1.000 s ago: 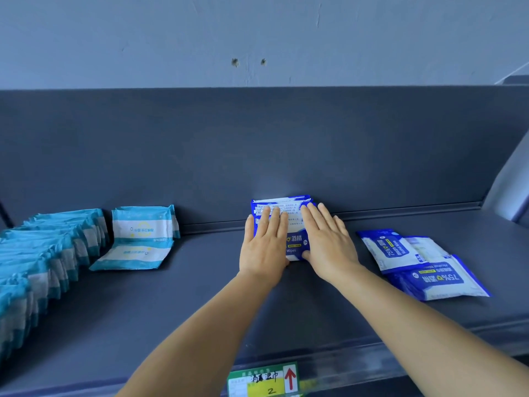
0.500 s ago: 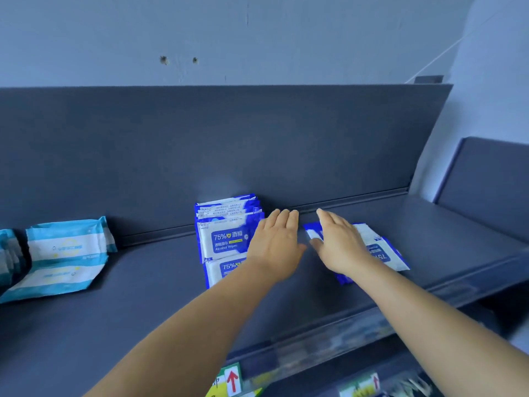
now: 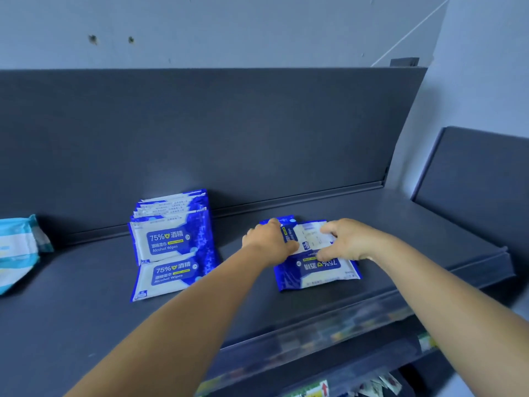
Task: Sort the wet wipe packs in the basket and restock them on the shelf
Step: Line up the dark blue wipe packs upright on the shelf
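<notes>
Both hands are closing on the loose blue wipe packs (image 3: 316,267) lying flat on the shelf (image 3: 429,224), right of centre. The left hand (image 3: 269,242) is curling over their left edge, the right hand (image 3: 347,239) pinching the top pack. They are looking light, soft and slick, so gripping the short edges seems best. Print is reading upside down, long axis running left to right. The stood-up stack (image 3: 171,233) is waiting at centre left.

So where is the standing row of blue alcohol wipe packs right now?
In the head view, the row of blue packs leans against the shelf back panel, left of centre, between the teal packs and the left hand.
</notes>
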The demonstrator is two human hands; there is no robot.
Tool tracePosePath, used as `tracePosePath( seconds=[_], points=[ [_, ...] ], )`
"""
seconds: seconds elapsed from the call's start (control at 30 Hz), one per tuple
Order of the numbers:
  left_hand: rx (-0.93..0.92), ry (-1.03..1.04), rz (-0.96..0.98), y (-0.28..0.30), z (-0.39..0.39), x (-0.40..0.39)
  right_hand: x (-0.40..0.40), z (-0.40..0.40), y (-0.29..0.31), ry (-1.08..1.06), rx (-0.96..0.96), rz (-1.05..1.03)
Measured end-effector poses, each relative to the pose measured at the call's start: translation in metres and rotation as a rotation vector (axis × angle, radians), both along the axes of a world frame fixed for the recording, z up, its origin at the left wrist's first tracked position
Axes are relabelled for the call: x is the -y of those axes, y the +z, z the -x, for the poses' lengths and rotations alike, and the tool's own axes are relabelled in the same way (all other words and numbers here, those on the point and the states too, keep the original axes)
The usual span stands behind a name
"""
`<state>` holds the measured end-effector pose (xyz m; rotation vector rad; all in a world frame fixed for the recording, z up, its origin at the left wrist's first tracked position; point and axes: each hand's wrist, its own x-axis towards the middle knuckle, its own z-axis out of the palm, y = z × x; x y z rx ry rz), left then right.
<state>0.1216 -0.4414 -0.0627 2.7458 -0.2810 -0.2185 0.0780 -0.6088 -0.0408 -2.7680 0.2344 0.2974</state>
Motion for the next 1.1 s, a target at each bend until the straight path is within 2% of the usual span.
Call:
tracePosePath(
  seconds=[0.13,0.33,0.43,0.53,0.6,0.67,0.8,0.9,1.1],
  points=[
    [-0.056,0.120,0.223,0.005,-0.004,0.003,0.006,-0.002,0.002,0.038,0.036,-0.028],
    [-0.114,0.188,0.359,0.007,-0.007,0.001,0.015,-0.003,0.008,0.145,-0.041,0.037],
    [-0.107,0.156,0.290,0.005,-0.004,0.009,0.013,-0.005,0.010,0.154,-0.048,0.056],
    [0.040,0.038,0.020,0.003,-0.007,0.010,0.012,-0.006,0.009,0.151,-0.035,0.039],
    [0.023,-0.103,-0.096,0.005,-0.013,0.004,0.014,-0.006,0.008,0.135,-0.017,0.014],
    [-0.091,-0.175,-0.104,0.009,-0.018,-0.001,0.016,-0.006,0.007,0.107,-0.009,-0.010],
    [-0.099,-0.157,-0.109,0.012,-0.018,0.000,0.020,-0.009,0.004,0.066,-0.004,-0.013],
    [-0.184,-0.179,-0.059,0.014,-0.015,-0.006,0.017,-0.006,0.005,0.063,0.013,-0.027],
    [-0.209,-0.440,-0.019,0.020,-0.008,-0.019,0.028,-0.012,0.001,-0.103,0.165,-0.199]
  ],
)
